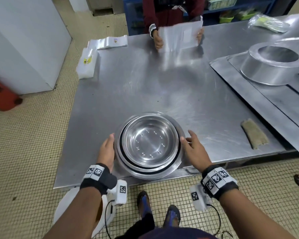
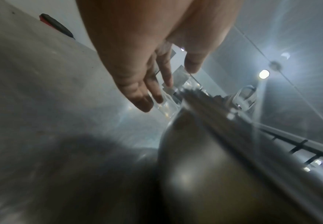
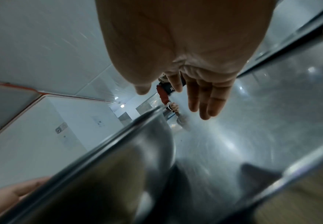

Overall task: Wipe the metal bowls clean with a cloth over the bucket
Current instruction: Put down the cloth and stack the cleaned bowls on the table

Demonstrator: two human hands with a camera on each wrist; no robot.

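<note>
— Where do the metal bowls (image 1: 149, 145) stand?

— Nested in a stack at the near edge of the steel tabletop (image 1: 162, 87), the lowest rim slightly overhanging it. The left hand (image 1: 107, 150) lies flat against the stack's left side, fingers straight and relaxed; the right hand (image 1: 194, 149) sits just beside the right rim, fingers spread, gripping nothing.

— How will they handle?

— Likely stiff, thin steel: light singly, heavier as a stack, and slick, since the polished walls mirror the ceiling lights. Nested bowls may slide or stick together.

— Best place to take hold?

— Probably the rolled rims on opposite sides, thumbs over the lip, fingers under the flare; the wrist views show curved wall and rim edge close below each palm.

— And the cloth, the bucket?

— A tan folded cloth (image 1: 254, 134) lies on the tabletop well to the right. A white rounded shape on the floor (image 1: 33, 135) under the left forearm may be the bucket; cannot tell. Across the tabletop, another person's hands hold clear plastic bags (image 1: 179, 37).
</note>
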